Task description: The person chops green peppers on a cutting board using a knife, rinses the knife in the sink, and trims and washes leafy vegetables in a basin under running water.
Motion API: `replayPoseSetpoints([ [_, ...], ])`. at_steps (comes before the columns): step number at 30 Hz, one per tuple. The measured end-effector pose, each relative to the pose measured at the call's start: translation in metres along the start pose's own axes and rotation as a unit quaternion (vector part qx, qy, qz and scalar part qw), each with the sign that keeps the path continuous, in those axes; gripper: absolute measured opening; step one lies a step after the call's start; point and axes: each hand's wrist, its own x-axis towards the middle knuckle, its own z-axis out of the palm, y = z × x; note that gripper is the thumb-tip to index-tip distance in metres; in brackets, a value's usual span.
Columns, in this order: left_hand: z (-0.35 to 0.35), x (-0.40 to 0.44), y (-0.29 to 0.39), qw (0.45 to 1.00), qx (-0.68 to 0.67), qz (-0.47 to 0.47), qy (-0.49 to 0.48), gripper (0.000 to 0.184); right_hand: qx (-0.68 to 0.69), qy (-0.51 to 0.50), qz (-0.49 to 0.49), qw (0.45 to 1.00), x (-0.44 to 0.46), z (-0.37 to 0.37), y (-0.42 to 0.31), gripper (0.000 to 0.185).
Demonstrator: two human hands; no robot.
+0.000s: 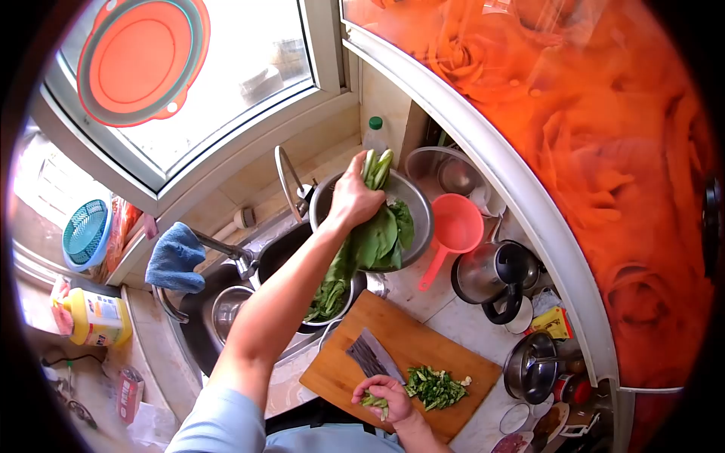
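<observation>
The left hand (359,198) reaches far from the body, its arm almost straight, with the fingers closed around the stalks of leafy greens (377,238); these leaves hang on its near side, across the metal bowl (424,219). The right hand (389,396) is bent near the body and holds a little bundle of green pieces (373,404) over the near edge of the cutting board (411,325). Just beside it lie a knife (370,355) and, to the right, chopped greens (436,389). Bare wood remains farther on the board.
</observation>
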Motion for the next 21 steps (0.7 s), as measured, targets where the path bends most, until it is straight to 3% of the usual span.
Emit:
replayPoseSetpoints([
  [3, -0.044, -0.055, 0.010, 0.987, -0.120, 0.104, -0.015, 0.082, 0.006, -0.019, 0.016, 1.000, 0.016, 0.007, -0.009, 0.021],
  [5, -0.075, -0.099, 0.010, 0.981, -0.117, 0.150, -0.037, 0.083, -0.034, -0.018, 0.020, 0.999, 0.021, 0.007, -0.015, 0.021],
  [8, -0.106, -0.149, -0.037, 0.945, -0.279, 0.107, -0.131, 0.085, -0.115, 0.034, 0.028, 0.992, 0.032, 0.023, -0.029, 0.020],
  [11, -0.126, -0.192, -0.092, 0.923, -0.344, 0.025, -0.171, 0.089, -0.235, 0.061, 0.056, 0.968, 0.049, 0.049, -0.046, 0.019],
  [13, -0.142, -0.218, -0.107, 0.937, -0.302, -0.011, -0.172, 0.091, -0.289, 0.039, 0.072, 0.954, 0.068, 0.064, -0.046, 0.021],
  [17, -0.170, -0.257, -0.124, 0.964, -0.213, 0.010, -0.158, 0.088, -0.366, -0.039, 0.037, 0.929, 0.106, 0.107, -0.027, 0.039],
  [19, -0.181, -0.274, -0.135, 0.981, -0.114, 0.047, -0.152, 0.089, -0.441, -0.043, 0.058, 0.894, 0.123, 0.137, -0.013, 0.037],
  [20, -0.188, -0.281, -0.137, 0.973, -0.105, -0.002, -0.206, 0.090, -0.516, -0.053, 0.052, 0.854, 0.132, 0.142, -0.002, 0.038],
  [21, -0.193, -0.289, -0.138, 0.975, -0.090, 0.008, -0.202, 0.091, -0.587, -0.063, 0.045, 0.806, 0.140, 0.147, 0.010, 0.038],
])
